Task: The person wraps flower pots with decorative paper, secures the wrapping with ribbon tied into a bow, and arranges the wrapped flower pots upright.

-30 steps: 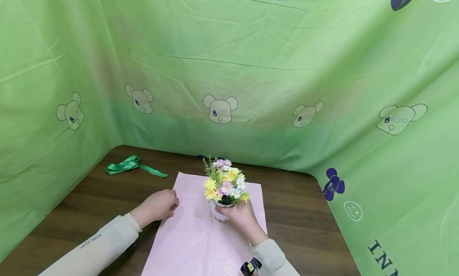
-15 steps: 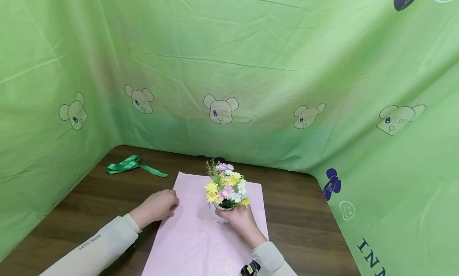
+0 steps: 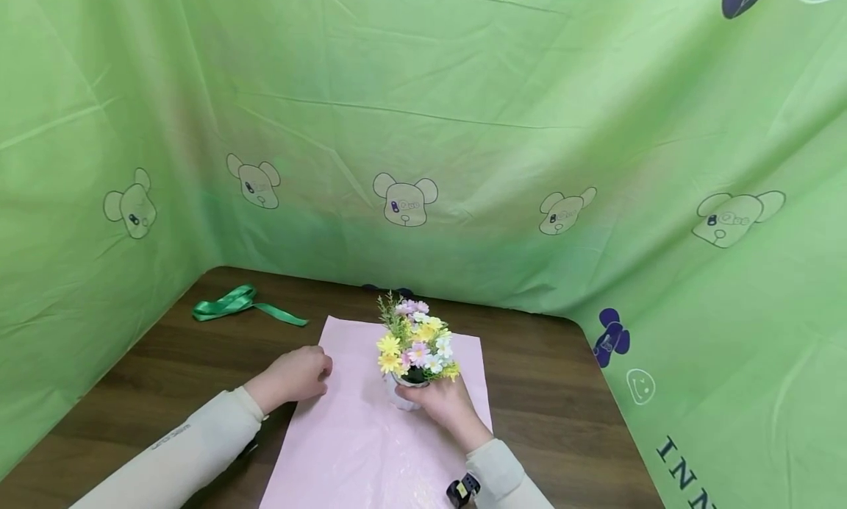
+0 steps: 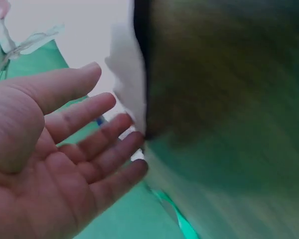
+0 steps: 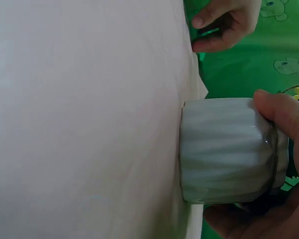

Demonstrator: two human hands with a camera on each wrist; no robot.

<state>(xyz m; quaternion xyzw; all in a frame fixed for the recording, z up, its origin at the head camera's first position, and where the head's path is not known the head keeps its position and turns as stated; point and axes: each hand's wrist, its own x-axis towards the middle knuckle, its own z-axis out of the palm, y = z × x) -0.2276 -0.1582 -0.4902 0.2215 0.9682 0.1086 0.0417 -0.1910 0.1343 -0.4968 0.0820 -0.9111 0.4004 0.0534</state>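
My right hand (image 3: pixel 445 400) grips a white ribbed flowerpot (image 5: pixel 224 149) round its rim, thumb on one side and fingers on the other. Yellow, pink and white artificial flowers (image 3: pixel 420 343) with green sprigs rise out of the pot. In the right wrist view the pot's base meets a sheet of pink wrapping paper (image 3: pixel 357 435). My left hand (image 3: pixel 294 376) lies at the paper's left edge with its fingertips right by it. The left wrist view shows those fingers loosely extended and spread, with nothing between thumb and fingers (image 4: pixel 109 154).
A loosely looped green satin ribbon (image 3: pixel 231 303) lies at the back left of the brown wooden table (image 3: pixel 556 391). Green cloth (image 3: pixel 490 156) printed with bear heads hangs close behind the table and along both sides.
The flowerpot in my right hand has come slightly down and toward me over the paper. My left hand has turned a little at the paper's edge.
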